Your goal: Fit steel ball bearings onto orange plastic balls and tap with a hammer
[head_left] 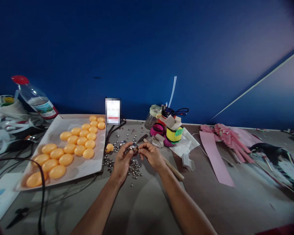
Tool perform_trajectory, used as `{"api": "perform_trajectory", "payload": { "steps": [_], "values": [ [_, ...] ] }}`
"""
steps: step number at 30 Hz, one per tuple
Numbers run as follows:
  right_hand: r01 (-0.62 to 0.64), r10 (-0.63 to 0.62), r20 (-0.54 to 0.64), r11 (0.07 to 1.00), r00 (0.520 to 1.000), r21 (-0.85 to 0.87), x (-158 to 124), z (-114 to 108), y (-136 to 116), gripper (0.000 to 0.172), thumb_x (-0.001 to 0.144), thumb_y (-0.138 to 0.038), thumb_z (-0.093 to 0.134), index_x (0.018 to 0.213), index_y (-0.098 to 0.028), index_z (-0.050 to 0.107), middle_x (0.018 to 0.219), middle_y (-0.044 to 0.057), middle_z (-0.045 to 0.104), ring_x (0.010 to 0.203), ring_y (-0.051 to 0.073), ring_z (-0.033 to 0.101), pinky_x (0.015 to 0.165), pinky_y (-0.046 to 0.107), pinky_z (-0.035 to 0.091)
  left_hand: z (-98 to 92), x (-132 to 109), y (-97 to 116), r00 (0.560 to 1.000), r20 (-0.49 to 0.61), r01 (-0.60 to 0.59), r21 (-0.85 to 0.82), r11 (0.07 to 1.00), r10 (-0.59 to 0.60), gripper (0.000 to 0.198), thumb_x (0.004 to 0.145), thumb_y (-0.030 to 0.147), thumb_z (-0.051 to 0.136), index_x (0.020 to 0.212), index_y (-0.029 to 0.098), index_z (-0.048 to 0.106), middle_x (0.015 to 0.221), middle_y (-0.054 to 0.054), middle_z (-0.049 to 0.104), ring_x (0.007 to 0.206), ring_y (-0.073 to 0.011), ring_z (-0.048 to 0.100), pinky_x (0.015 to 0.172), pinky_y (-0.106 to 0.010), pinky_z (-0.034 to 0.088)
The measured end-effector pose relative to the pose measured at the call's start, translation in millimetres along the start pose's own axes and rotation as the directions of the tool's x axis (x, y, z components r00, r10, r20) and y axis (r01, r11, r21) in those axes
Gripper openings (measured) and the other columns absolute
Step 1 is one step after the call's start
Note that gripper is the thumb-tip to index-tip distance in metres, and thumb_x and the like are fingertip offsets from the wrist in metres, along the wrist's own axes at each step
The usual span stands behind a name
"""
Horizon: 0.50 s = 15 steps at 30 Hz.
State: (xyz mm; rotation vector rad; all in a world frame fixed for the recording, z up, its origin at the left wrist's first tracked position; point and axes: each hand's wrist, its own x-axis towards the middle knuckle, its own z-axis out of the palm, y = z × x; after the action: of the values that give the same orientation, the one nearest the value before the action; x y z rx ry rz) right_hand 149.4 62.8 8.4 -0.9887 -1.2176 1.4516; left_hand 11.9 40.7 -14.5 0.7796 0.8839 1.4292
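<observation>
My left hand (122, 160) is closed around a small shiny silver-studded ball (133, 148), held just above the table. My right hand (152, 154) meets it from the right, fingers pinched against the ball's side; what they pinch is too small to name. Under and around both hands lie several small silver studs (134, 169) scattered on the grey table (142, 209). A single orange ball (109, 148) rests on the table just left of my left hand.
A paper-lined tray (98, 164) with several orange balls sits at left. Behind it are a red-capped bottle (35, 98), cables (41, 182) and tape. A cup of tools (172, 125), a wooden stick (173, 169) and pink paper strips (215, 156) lie to the right.
</observation>
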Motion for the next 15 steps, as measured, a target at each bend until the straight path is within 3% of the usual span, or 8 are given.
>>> {"api": "perform_trajectory", "payload": {
  "steps": [4, 10, 15],
  "values": [
    [0.02, -0.021, -0.017, 0.998, 1.0, -0.067, 0.3, 0.0, 3.5, 0.009, 0.072, -0.024, 0.061, 0.077, -0.018, 0.057, 0.052, -0.006, 0.053, 0.042, 0.007, 0.042, 0.045, 0.021, 0.033, -0.2, -0.2, -1.5, 0.999, -0.029, -0.013, -0.01, 1.0, 0.012, 0.042, 0.072, 0.029, 0.068, 0.112, 0.023, 0.058, 0.113, -0.006, 0.059, 0.095, -0.0185, 0.059, 0.084, -0.034, 0.049],
    [0.052, -0.053, -0.007, 0.99, 0.999, -0.133, -1.8, 2.3, -1.6, 0.006, 0.071, -0.023, 0.059, 0.072, -0.018, 0.058, 0.055, -0.006, 0.049, 0.046, 0.007, 0.041, 0.047, 0.021, 0.031, 0.6, -0.3, 0.3, 1.0, 0.014, -0.015, 0.012, 1.0, 0.015, 0.037, 0.073, 0.027, 0.068, 0.108, 0.02, 0.06, 0.102, -0.004, 0.064, 0.089, -0.0164, 0.06, 0.085, -0.031, 0.047],
    [-0.015, 0.015, -0.005, 0.995, 1.0, -0.096, -2.7, 4.7, -5.3, 0.01, 0.071, -0.027, 0.061, 0.072, -0.018, 0.058, 0.051, -0.006, 0.049, 0.047, 0.008, 0.041, 0.051, 0.023, 0.032, 0.0, 0.2, -1.3, 1.0, 0.006, -0.029, 0.044, 0.999, 0.029, 0.04, 0.072, 0.03, 0.068, 0.11, 0.019, 0.061, 0.103, -0.006, 0.065, 0.088, -0.0177, 0.061, 0.085, -0.033, 0.048]
  ]
}}
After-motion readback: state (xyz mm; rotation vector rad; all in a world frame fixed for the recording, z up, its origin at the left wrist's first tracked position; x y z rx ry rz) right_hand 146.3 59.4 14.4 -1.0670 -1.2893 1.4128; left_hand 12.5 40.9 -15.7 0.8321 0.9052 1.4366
